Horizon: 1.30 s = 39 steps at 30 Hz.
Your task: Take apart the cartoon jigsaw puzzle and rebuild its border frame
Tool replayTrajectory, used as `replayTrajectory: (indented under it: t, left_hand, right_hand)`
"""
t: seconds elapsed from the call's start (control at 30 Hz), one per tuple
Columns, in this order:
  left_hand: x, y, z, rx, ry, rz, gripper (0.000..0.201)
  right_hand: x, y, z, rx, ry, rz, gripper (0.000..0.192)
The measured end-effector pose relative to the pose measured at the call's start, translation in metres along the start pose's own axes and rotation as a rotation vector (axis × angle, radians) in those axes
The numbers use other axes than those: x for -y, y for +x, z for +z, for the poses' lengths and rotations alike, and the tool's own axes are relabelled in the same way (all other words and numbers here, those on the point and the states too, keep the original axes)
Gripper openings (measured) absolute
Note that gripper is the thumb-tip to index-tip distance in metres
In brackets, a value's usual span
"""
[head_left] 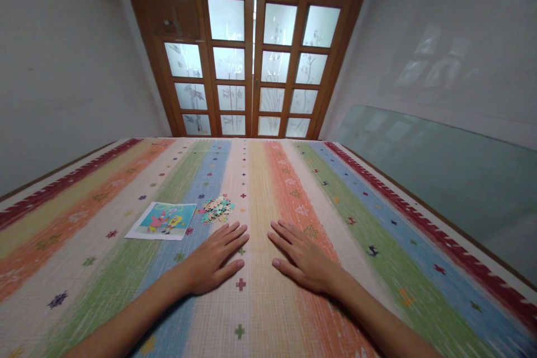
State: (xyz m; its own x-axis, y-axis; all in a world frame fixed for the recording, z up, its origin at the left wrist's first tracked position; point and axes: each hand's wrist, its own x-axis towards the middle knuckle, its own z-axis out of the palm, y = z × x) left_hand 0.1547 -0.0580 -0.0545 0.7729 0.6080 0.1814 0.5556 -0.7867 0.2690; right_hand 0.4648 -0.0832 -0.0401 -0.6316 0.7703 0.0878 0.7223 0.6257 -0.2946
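Striped woven cloth in bands of red, orange, cream, green and blue, dotted with small crosses and stars, covers the whole surface in front of the person; behind it stand wooden double doors with frosted glass panes, set between plain pale walls.

Two bare hands rest on the cloth near the camera, both palm down with fingers spread and flat, holding nothing. One left hand lies on the edge between the blue and cream stripes; one right hand lies on the orange stripe, just beside the left but apart from it, with a strip of cream cloth between them.

One loose heap of small cardboard jigsaw pieces, pale with pastel green and pink, sits just beyond the left hand's fingertips, slightly to their left and a little farther away. It is near that hand, not touching it, and farther from the right hand. The pieces are too small to count.

One rectangular printed picture card, showing two cartoon figures on a blue background with a white border, lies flat left of the heap and far-left of the left hand.

One large sheet of greenish glass leans against the right wall.
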Motion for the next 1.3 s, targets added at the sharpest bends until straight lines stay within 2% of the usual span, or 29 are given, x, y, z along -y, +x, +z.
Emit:
replayTrajectory:
  t: [0.37, 0.6, 0.77, 1.17, 1.3]
  left_hand:
    - [-0.0007, -0.0010, -0.0021, 0.002, 0.045, -0.003, 0.057]
    - [-0.0001, -0.0002, -0.0017, 0.041, 0.044, -0.014, 0.058]
    - [0.0004, -0.0011, -0.0006, 0.011, 0.036, 0.004, 0.059]
    - [-0.0034, 0.0008, -0.0036, 0.034, 0.025, -0.028, 0.058]
    - [-0.0037, 0.0009, -0.0038, 0.023, 0.006, -0.018, 0.057]
  right_hand:
    - [-0.0022, 0.0001, 0.0025, 0.001, 0.010, 0.009, 0.063]
    - [-0.0029, 0.0003, 0.0035, -0.017, 0.029, 0.014, 0.062]
    - [-0.0029, 0.0000, 0.0039, -0.010, 0.015, 0.010, 0.062]
    - [-0.0038, -0.0003, 0.0028, -0.005, 0.003, -0.014, 0.061]
    - [-0.0062, -0.0003, 0.0070, -0.039, 0.000, -0.022, 0.060]
